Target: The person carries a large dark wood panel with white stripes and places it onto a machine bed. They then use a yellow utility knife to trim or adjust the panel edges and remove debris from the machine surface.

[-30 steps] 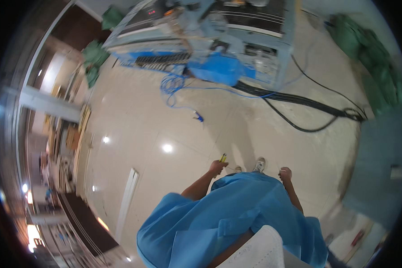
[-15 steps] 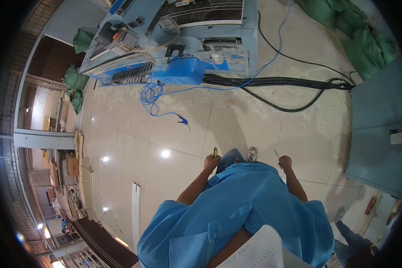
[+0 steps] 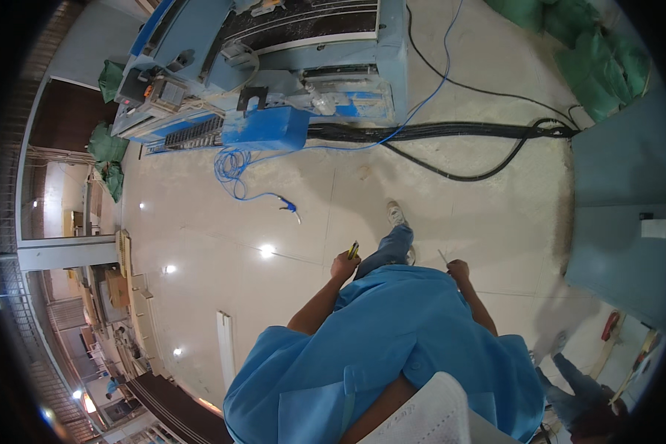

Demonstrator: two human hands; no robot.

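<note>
Closed round a yellow-and-black utility knife (image 3: pixel 354 250), my left hand (image 3: pixel 342 267) hangs at my left side above the floor. The knife's upper end sticks up out of the fist. On the other side, my right hand (image 3: pixel 459 271) grips a thin, pale stick-like tool (image 3: pixel 442 257) that points forward and left; its exact kind is too small to make out. Both hands are well apart, and neither touches anything else. One shoe (image 3: pixel 396 213) is planted ahead of me on the tiles.
A blue-grey machine (image 3: pixel 318 85) stands ahead. Thick black cables (image 3: pixel 451 133) cross the floor to a blue-grey cabinet (image 3: pixel 621 222) at right. A blue air hose (image 3: pixel 233 170) ends in a blow gun (image 3: pixel 288 206). White strips (image 3: pixel 226 340) lie at left; another person (image 3: pixel 581 388) stands lower right.
One foot has stepped forward, and the machine and hose sit a little farther left in the view. My right hand has shifted slightly left with its thin tool; both grips stay the same.
</note>
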